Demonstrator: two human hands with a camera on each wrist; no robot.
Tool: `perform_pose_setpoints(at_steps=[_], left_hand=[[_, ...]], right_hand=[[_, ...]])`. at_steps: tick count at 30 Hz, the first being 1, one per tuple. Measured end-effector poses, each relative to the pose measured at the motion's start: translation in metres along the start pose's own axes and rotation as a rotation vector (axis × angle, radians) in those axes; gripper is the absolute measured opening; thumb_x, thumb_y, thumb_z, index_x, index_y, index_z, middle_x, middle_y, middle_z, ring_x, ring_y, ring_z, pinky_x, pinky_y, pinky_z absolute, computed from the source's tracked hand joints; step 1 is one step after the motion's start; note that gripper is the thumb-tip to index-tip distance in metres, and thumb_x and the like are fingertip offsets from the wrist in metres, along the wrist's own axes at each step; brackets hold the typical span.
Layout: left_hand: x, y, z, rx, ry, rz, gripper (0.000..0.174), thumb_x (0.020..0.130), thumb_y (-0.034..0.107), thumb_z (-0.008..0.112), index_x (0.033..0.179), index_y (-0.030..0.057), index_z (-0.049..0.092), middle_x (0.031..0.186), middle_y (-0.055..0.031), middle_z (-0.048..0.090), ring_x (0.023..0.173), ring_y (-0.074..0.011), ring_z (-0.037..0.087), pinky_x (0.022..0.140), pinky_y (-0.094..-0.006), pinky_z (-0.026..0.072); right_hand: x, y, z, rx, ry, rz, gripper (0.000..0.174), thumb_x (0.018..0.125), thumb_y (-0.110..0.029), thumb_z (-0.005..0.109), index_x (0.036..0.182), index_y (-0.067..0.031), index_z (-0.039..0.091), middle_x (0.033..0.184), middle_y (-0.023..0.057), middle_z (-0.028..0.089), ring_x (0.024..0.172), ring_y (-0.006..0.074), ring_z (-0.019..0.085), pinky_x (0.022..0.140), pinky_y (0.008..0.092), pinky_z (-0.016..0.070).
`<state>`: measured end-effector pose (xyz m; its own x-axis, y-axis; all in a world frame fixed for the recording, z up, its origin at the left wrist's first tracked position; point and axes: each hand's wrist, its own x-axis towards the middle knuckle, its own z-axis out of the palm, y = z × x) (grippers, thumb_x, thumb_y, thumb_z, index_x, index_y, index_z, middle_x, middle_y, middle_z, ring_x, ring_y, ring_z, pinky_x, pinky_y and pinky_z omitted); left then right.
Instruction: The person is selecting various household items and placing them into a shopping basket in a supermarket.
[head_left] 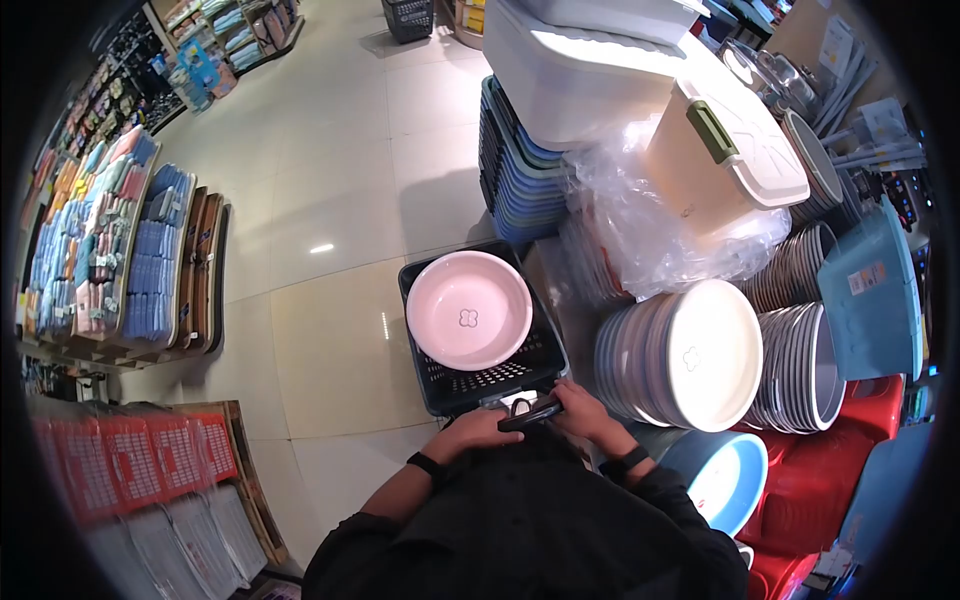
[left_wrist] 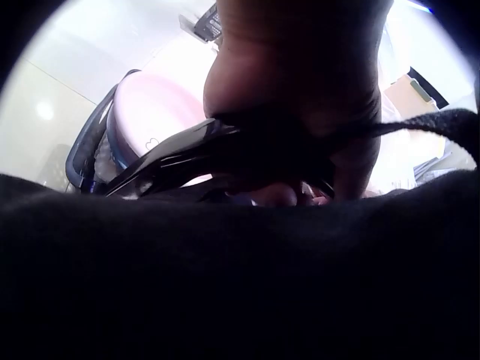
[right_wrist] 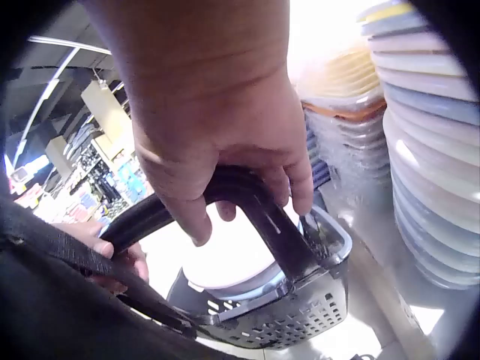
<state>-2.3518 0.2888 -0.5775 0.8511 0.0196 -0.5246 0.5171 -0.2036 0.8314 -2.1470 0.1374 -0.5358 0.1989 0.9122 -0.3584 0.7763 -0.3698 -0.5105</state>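
Note:
A pink plastic basin (head_left: 468, 285) with a flower mark in its bottom sits in a dark shopping basket (head_left: 545, 350) in front of the person. Both hands are at the basket's black handle (head_left: 532, 413). The left hand (head_left: 472, 430) grips its left part; in the left wrist view the wrist and dark clothing hide most of those fingers. Over the handle's bend, the right hand (right_wrist: 232, 142) curls, thumb on one side and fingers on the other. Below it in the right wrist view, the perforated basket wall (right_wrist: 300, 319) shows, with a blue-rimmed vessel beneath the basin.
Close on the right are stacked basins (head_left: 670, 360), a blue tub (head_left: 720, 480), red plastic goods (head_left: 815, 480) and plastic-wrapped storage boxes (head_left: 720, 150). Shelves of folded towels (head_left: 110, 230) and red baskets (head_left: 140, 450) line the left. Tiled floor (head_left: 335, 330) runs between.

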Motion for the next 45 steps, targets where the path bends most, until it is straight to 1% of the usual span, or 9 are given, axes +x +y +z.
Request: perform_pose_setpoints(at_steps=[2,3,5,15,17,20,27,32,45], left_hand=[[0.002,0.000,0.013,0.172,0.128,-0.031,0.052,0.079,0.058,0.063,0.100,0.0108,0.066,0.093,-0.0125,0.069,0.091,-0.0318,0.066,0.078,-0.0416,0.0508],[0.001,0.002,0.018,0.173,0.138,-0.046,0.052,0.079,0.058,0.063,0.100,0.0108,0.066,0.093,-0.0125,0.069,0.091,-0.0318,0.066,0.078,-0.0416,0.0508],[-0.001,0.006,0.029,0.149,0.283,-0.091,0.054,0.078,0.059,0.064,0.099,0.0095,0.066,0.094,-0.0151,0.068,0.092,-0.0332,0.065,0.080,-0.0414,0.0503],[0.020,0.031,0.071,0.020,0.405,-0.182,0.050,0.078,0.052,0.066,0.101,0.0074,0.065,0.094,-0.0173,0.068,0.092,-0.0355,0.065,0.080,-0.0428,0.0507],[0.017,0.041,0.074,0.103,0.530,-0.239,0.046,0.079,0.047,0.067,0.102,0.0069,0.064,0.091,-0.0174,0.068,0.089,-0.0366,0.065,0.077,-0.0443,0.0513],[0.020,0.032,0.070,0.088,0.576,-0.187,0.045,0.080,0.045,0.067,0.103,0.0068,0.064,0.090,-0.0177,0.068,0.087,-0.0377,0.065,0.076,-0.0459,0.0514],[0.025,0.022,0.053,0.049,0.555,-0.199,0.045,0.080,0.045,0.067,0.102,0.0056,0.064,0.090,-0.0182,0.068,0.088,-0.0377,0.065,0.076,-0.0445,0.0506],[0.017,0.023,0.035,-0.013,0.434,-0.236,0.047,0.080,0.044,0.067,0.102,0.0018,0.064,0.091,-0.0210,0.067,0.089,-0.0370,0.065,0.077,-0.0440,0.0499],[-0.010,-0.027,0.007,0.195,0.341,-0.088,0.047,0.082,0.047,0.062,0.098,0.0021,0.065,0.091,-0.0219,0.066,0.088,-0.0382,0.064,0.078,-0.0447,0.0501]], right_hand=[[0.006,0.005,0.001,-0.077,-0.026,0.052,0.028,0.074,-0.014,0.068,0.097,-0.0070,0.054,0.110,0.0158,0.058,0.106,0.0364,0.057,0.087,0.0438,0.0480],[0.006,0.009,0.004,-0.069,-0.029,0.037,0.028,0.074,-0.014,0.068,0.097,-0.0070,0.054,0.110,0.0158,0.058,0.106,0.0364,0.057,0.087,0.0438,0.0480],[0.002,0.016,0.011,-0.066,0.208,-0.124,0.020,0.074,-0.006,0.060,0.092,-0.0077,0.052,0.096,0.0127,0.058,0.095,0.0351,0.060,0.077,0.0458,0.0489],[0.009,0.046,-0.012,-0.115,0.179,-0.193,0.022,0.072,0.000,0.058,0.091,-0.0068,0.051,0.094,0.0141,0.058,0.095,0.0356,0.060,0.079,0.0458,0.0507],[0.017,0.051,-0.009,-0.134,0.166,-0.192,0.022,0.072,0.000,0.057,0.091,-0.0070,0.051,0.093,0.0137,0.057,0.094,0.0352,0.060,0.078,0.0459,0.0507],[0.026,0.047,-0.013,-0.132,0.162,-0.212,0.021,0.073,0.000,0.056,0.092,-0.0075,0.051,0.093,0.0135,0.057,0.093,0.0349,0.060,0.078,0.0461,0.0506],[0.048,0.038,-0.016,-0.140,0.172,-0.204,0.016,0.077,-0.002,0.052,0.092,-0.0082,0.051,0.092,0.0137,0.057,0.093,0.0355,0.060,0.077,0.0472,0.0503],[0.059,0.031,-0.014,-0.165,0.123,-0.196,0.012,0.079,-0.008,0.054,0.091,-0.0089,0.051,0.092,0.0136,0.058,0.091,0.0361,0.061,0.075,0.0477,0.0495],[0.050,-0.022,0.019,-0.167,0.145,-0.048,0.013,0.081,-0.012,0.056,0.093,-0.0105,0.053,0.093,0.0138,0.059,0.092,0.0362,0.062,0.076,0.0469,0.0494]])
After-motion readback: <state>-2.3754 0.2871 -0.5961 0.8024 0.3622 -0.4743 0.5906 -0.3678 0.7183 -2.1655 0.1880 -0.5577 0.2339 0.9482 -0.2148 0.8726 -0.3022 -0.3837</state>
